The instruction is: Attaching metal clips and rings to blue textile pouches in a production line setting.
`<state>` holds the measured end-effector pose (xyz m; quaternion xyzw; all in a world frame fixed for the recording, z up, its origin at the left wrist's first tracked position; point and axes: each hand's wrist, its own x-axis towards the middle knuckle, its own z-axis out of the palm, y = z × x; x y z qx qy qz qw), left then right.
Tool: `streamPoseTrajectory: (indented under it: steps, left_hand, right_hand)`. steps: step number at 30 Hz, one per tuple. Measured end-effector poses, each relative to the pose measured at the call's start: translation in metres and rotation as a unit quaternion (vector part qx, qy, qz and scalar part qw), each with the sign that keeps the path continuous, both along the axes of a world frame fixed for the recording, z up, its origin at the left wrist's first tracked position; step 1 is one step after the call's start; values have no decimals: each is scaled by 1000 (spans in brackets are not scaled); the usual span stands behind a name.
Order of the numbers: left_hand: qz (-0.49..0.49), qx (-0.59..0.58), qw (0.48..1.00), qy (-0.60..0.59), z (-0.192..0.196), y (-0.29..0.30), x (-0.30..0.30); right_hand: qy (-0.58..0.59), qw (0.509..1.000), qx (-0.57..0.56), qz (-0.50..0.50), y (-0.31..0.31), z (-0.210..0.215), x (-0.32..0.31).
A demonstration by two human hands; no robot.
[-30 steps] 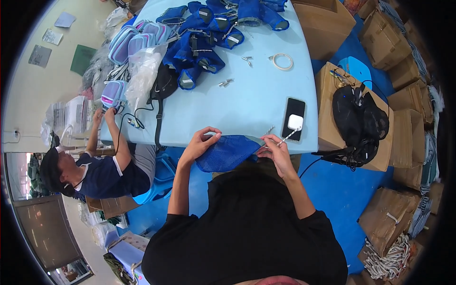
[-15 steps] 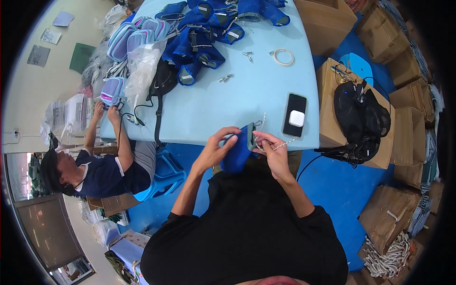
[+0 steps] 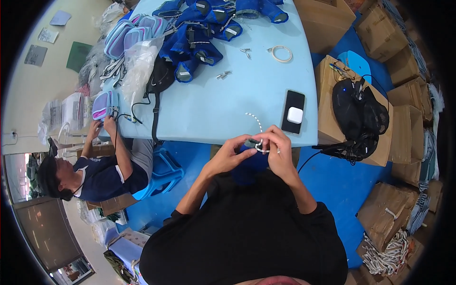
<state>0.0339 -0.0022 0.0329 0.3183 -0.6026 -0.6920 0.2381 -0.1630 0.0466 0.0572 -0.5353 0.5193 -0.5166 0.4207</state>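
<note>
Just off the table's near edge, a blue cloth pouch (image 3: 251, 165) with a grey-green opening hangs between my hands. My left hand (image 3: 230, 155) is closed on the pouch at its opening, thumb and fingers pinching the rim. At that same rim, the fingers of my right hand (image 3: 280, 150) are closed on a black-and-white cord (image 3: 258, 122). One end of this cord sticks up over the table, and a loop of it shows by my fingertips. How the cord runs through the pouch is partly hidden by my fingers.
On the light-blue table (image 3: 209, 114) lie a heap of blue pouches (image 3: 192, 45), small metal pieces (image 3: 223, 75), a tape roll (image 3: 281, 54) and a phone (image 3: 293, 105) under a white case. A co-worker at left handles a lilac pouch (image 3: 105, 104). Cartons (image 3: 404, 135) line the right.
My hands have come together at the pouch's opening, and the pouch has turned and sits lower. The cord end now curves up to the left. The co-worker's pouch has shifted too.
</note>
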Motion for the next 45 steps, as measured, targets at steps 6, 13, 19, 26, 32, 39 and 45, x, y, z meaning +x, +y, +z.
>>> streamPoseTrajectory:
  steps: [6,13,19,26,32,39,45]
  left_hand:
    - [28,10,999,-29,21,-4,-2]
    - [72,16,997,38,-8,-5,-3]
    - [103,127,981,106,-22,-5,-5]
    - [140,127,970,150,-32,-1,-4]
    - [226,107,963,98,-19,-12,2]
    - [303,96,943,94,-12,-26,15]
    - [360,99,922,99,-7,-33,19]
  right_hand:
    - [21,999,-34,29,-6,20,-8]
    - [99,989,-63,-93,13,11,1]
    - [181,980,-16,-83,11,-20,1]
    - [131,989,43,52,11,-35,6]
    - [151,987,35,48,14,-31,7]
    - [244,970,-5,2,20,-24,3]
    - [259,966,-9,-2,26,-26,-1]
